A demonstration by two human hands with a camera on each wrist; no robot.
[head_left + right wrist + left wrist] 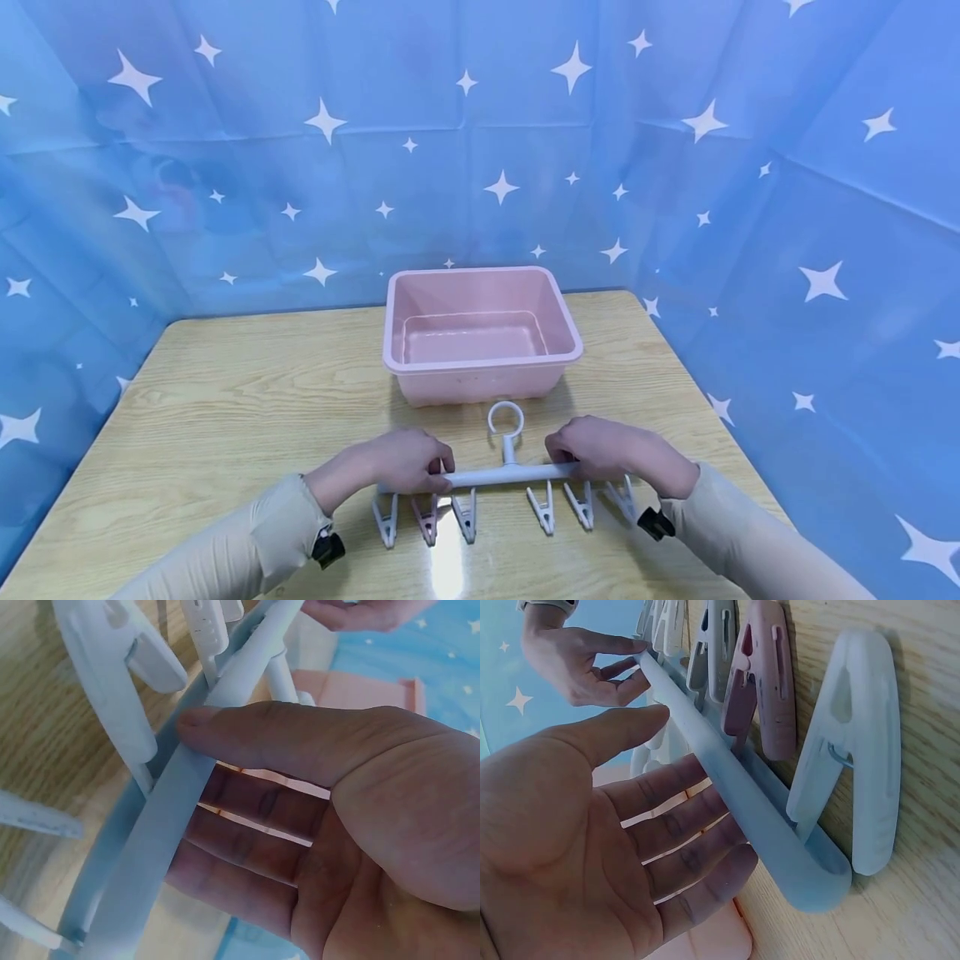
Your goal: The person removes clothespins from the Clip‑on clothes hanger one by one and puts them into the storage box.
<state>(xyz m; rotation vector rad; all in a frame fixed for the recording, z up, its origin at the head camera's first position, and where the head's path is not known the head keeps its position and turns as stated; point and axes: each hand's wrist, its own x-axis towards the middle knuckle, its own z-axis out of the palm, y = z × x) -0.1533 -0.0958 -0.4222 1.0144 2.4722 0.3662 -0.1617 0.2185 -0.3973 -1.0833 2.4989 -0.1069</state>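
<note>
A light blue clip hanger (510, 476) lies across the front of the table, its round hook (507, 419) pointing away from me. My left hand (408, 462) pinches the bar left of the hook, with thumb on one side and fingers behind, as the left wrist view shows. On the other side, my right hand (600, 446) grips the bar near its right end, the thumb (247, 735) pressed along its face. Several clothespins hang toward me from the bar: a pink one (769, 682) among pale grey and white ones, such as the end clip (870, 750).
Behind the hanger stands a pink plastic basin (480, 383), its inside bare. The wood-grain table (262, 392) runs back to a blue curtain (450, 200) with white stars, which also closes in both sides.
</note>
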